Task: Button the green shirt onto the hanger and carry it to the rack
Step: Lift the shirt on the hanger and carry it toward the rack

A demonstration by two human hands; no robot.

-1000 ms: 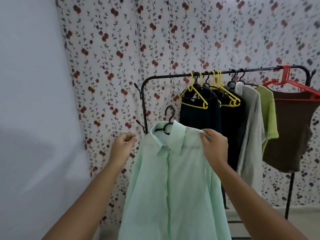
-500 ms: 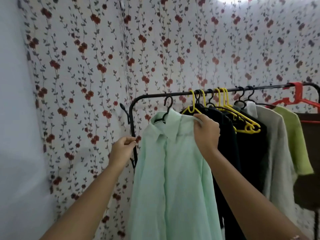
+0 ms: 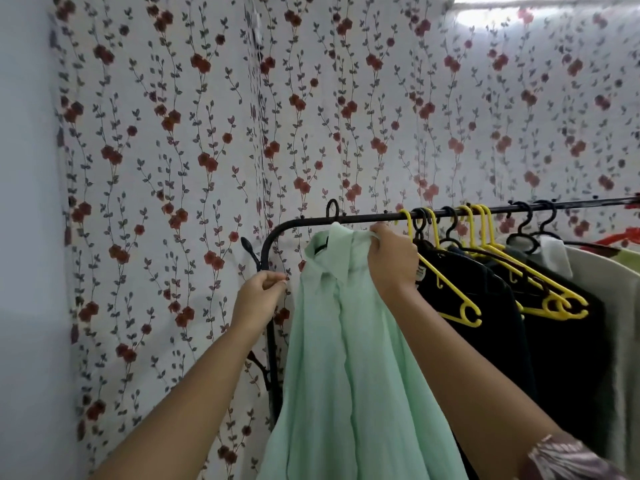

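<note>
- Right hand (image 3: 391, 263) fingers grip the green shirt (image 3: 346, 358) at its collar, beside the yellow hangers (image 3: 464, 306); black hanger hook (image 3: 332, 209) sits at the rack rail (image 3: 498, 210)
- Lower gently until the hook seats; left hand (image 3: 259, 296) fingers curled, whether holding anything I cannot tell

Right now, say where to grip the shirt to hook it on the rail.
Grip the shirt at the shoulder by the collar, from the right, as the right hand does: the hanger inside stiffens it, and its hook stands upright at the rail.
</note>
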